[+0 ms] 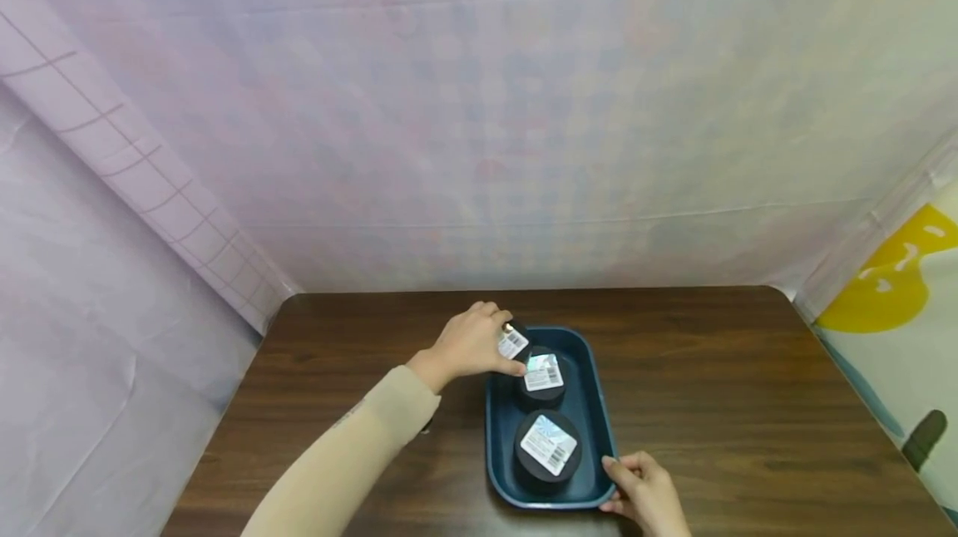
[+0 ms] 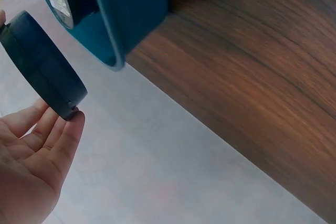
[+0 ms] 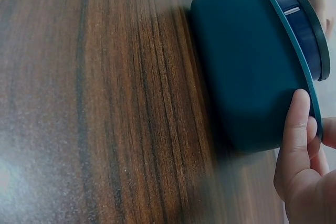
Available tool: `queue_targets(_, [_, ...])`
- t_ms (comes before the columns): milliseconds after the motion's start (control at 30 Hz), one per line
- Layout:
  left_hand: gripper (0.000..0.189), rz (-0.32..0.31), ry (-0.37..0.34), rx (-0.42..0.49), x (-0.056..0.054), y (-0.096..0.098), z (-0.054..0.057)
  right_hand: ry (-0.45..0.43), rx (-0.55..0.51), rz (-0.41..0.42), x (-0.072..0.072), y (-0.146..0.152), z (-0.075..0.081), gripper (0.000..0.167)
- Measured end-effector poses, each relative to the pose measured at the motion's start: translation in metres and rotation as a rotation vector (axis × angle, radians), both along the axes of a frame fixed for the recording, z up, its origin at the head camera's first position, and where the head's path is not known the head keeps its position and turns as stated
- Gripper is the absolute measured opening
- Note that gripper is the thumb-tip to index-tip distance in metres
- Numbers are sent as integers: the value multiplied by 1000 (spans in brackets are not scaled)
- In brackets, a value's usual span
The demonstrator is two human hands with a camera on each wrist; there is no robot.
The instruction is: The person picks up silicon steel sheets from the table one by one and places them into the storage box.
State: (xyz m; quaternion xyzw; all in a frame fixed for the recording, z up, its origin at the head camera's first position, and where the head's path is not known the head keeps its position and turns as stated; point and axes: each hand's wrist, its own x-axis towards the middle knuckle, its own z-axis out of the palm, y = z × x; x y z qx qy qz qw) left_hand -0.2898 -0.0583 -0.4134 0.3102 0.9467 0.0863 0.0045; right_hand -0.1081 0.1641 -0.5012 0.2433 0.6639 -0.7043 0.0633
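My left hand [image 1: 471, 343] grips a round black container [image 1: 514, 342] by its edge, with fingers and thumb on opposite sides. This container has a white barcode label and overlaps the far left rim of the dark blue tray [image 1: 500, 429]. In the left wrist view, the held container [image 2: 44, 66] appears tilted beside the tray [image 2: 137, 19]. Two similar labelled containers are in the tray, a middle one [image 1: 543, 375] and a near one [image 1: 548, 447]. At the tray's near right corner, my right hand [image 1: 645, 491] pinches the rim between thumb and fingers.
A brown wooden table [image 1: 718, 387] carries the tray. Behind it hangs a pale patterned sheet [image 1: 524, 146], with another white sheet [image 1: 90, 337] along the left. The cloth at the right bears a yellow shape [image 1: 871, 296].
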Motion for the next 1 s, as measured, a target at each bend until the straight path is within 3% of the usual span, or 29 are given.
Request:
queue_targets(467, [83,-84,20,-18,2,26,-2,-2,-4,-14,0,0,-1,15])
queue_targets(1000, [84,-96,-29,-23,9,34,-11,-8,-16,1,1,-4,-1,14])
